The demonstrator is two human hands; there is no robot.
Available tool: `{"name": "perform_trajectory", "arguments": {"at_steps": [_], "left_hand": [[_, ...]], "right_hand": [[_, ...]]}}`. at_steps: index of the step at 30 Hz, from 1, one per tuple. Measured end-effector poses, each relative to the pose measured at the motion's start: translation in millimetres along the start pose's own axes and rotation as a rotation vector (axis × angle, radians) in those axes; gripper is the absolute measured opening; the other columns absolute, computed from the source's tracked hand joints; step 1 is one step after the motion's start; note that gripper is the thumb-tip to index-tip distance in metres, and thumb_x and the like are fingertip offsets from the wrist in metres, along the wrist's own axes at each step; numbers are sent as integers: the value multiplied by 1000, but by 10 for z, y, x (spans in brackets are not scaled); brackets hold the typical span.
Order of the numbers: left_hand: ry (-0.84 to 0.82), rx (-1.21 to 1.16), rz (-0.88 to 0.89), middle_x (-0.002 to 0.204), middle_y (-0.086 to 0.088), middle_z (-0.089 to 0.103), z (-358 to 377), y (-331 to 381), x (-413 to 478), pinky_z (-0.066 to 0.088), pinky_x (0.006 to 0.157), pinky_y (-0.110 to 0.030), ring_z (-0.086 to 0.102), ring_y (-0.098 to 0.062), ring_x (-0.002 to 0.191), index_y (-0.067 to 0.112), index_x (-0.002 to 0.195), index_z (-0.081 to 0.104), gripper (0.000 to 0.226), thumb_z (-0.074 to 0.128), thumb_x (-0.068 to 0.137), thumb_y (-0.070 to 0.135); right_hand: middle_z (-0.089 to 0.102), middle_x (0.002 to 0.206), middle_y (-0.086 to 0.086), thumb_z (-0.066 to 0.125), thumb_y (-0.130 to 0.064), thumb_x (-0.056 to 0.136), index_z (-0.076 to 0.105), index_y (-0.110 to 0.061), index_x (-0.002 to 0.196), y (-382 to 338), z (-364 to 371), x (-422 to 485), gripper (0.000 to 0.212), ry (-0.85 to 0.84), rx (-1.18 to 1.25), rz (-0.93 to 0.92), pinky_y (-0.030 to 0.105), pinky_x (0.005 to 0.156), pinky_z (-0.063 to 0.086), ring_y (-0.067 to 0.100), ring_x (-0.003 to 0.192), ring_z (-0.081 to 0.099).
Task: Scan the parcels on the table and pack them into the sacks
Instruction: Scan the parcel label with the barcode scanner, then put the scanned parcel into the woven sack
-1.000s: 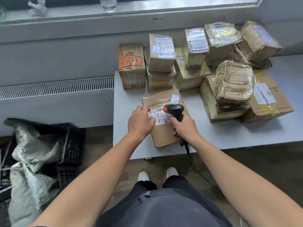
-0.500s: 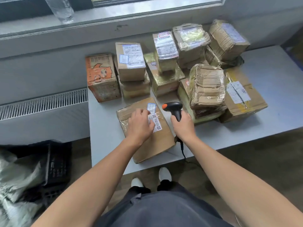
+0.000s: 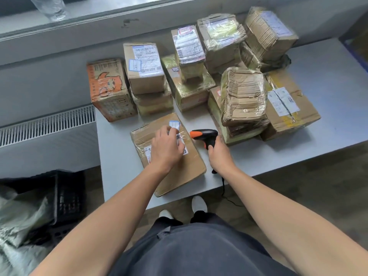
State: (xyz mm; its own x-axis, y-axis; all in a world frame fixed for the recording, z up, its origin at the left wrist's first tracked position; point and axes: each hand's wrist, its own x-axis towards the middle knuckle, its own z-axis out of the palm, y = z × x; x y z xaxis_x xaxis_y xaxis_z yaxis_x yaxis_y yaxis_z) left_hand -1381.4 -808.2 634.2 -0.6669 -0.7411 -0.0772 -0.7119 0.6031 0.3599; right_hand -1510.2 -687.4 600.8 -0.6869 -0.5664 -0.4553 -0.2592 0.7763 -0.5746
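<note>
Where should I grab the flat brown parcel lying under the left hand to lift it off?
Take the flat brown parcel by its near corner, coming from the front-left. It lies flat and looks too broad to span from above. That corner reaches the front edge of the table, so fingers could likely slip under. The right hand holds the scanner.

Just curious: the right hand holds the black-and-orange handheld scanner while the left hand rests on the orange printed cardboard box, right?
Not quite. The head view shows the left hand resting on the flat brown cardboard parcel, not the orange printed cardboard box. The right hand does hold the black-and-orange handheld scanner.
</note>
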Motion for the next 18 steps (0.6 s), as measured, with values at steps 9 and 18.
{"name": "perform_trajectory", "arguments": {"at_steps": [9, 18], "left_hand": [[53, 23, -127, 133, -10, 45, -13, -60, -144, 37, 97, -42, 42, -31, 122, 13, 129, 53, 45, 57, 87, 29], [82, -36, -454, 159, -16, 13, 17, -345, -515, 27, 110, -51, 19, -36, 144, 18, 151, 22, 72, 54, 93, 44]], "right_hand": [[31, 156, 20, 54, -14, 95, 36, -1, 148, -358, 32, -267, 58, 165, -110, -405, 44, 120, 23, 37, 145, 25], [46, 141, 18, 58, -44, 95, 36, -5, 146, -378, 212, -134, 69, -94, -77, -278, 48, 109, 36, 37, 131, 42]]}}
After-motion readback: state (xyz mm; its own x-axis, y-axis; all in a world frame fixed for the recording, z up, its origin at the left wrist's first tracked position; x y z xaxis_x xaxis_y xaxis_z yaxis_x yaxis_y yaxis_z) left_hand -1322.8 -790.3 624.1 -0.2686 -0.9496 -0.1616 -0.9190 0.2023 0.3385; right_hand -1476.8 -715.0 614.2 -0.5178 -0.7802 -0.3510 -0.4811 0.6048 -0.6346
